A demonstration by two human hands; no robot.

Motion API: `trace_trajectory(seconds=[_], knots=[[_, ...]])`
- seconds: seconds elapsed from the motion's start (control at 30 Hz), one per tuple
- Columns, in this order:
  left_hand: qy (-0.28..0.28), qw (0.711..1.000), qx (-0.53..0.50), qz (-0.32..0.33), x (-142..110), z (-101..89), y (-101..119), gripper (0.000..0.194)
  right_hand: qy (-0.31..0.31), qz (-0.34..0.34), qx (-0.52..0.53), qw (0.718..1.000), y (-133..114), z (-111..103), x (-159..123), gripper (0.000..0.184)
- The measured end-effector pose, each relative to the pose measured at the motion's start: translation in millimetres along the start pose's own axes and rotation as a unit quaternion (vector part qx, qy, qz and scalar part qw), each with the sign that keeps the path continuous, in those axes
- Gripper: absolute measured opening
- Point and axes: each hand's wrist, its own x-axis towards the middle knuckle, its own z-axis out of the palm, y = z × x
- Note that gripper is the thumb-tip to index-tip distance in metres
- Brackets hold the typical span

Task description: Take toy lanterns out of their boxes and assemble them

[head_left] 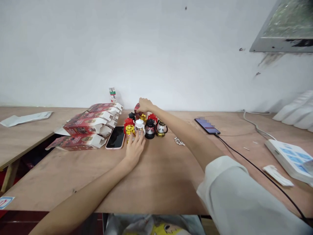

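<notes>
Several small lantern-shaped ornaments in red, gold, white and black stand close together at the middle of the table. My left hand point(135, 150) lies before them, fingers stretched out, their tips against the gold lantern point(130, 129) and the white lantern point(140, 124) in the front row. Reaching over the back of the group, my right hand point(145, 105) is closed on a dark red item point(137, 107); its kind is mostly hidden by the fingers. A black lantern point(150, 128) and a black-and-gold lantern point(161, 129) stand at the group's right side.
Printed red boxes point(81, 124) with open flaps lie at the left, beside a pink-edged phone point(115, 137). Small round pieces point(179, 141) lie right of the lanterns. Farther right are a cabled phone point(206, 125), a white device point(290, 158) and a crumpled tissue point(278, 175).
</notes>
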Motion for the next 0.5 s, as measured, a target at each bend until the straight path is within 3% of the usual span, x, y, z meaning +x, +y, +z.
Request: trace_trajectory(seconds=[0.07,0.13,0.23,0.3,0.37,0.43,0.5], knots=[[-0.004,1.0,0.004,-0.001,0.6,-0.5,-0.2,0.04,0.049,-0.012,0.004,0.999,2.4,-12.0,-12.6,0.057],[-0.002,1.0,0.003,-0.002,1.2,-0.4,-0.9,0.04,0.144,-0.023,0.005,0.989,8.6,-25.0,-33.9,0.055],[-0.004,1.0,0.005,-0.004,1.7,-2.2,-1.5,0.041,0.282,-0.01,0.021,0.959,23.1,-36.2,-85.8,0.058],[-0.002,1.0,-0.005,-0.003,1.3,-7.1,0.1,0.043,0.349,0.018,0.076,0.934,32.7,-32.4,-129.5,0.057],[0.007,0.999,-0.049,0.009,0.6,-14.5,4.4,0.046,0.387,0.036,0.178,0.904,39.0,-19.4,-173.0,0.056],[0.011,0.989,-0.146,0.011,-0.2,-21.8,11.2,0.048,0.376,0.057,0.284,0.88,40.5,-0.7,-209.9,0.056],[0.007,0.953,-0.3,-0.033,-0.5,-26.4,18.9,0.055,0.343,0.088,0.36,0.863,36.9,19.0,-236.4,0.054]])
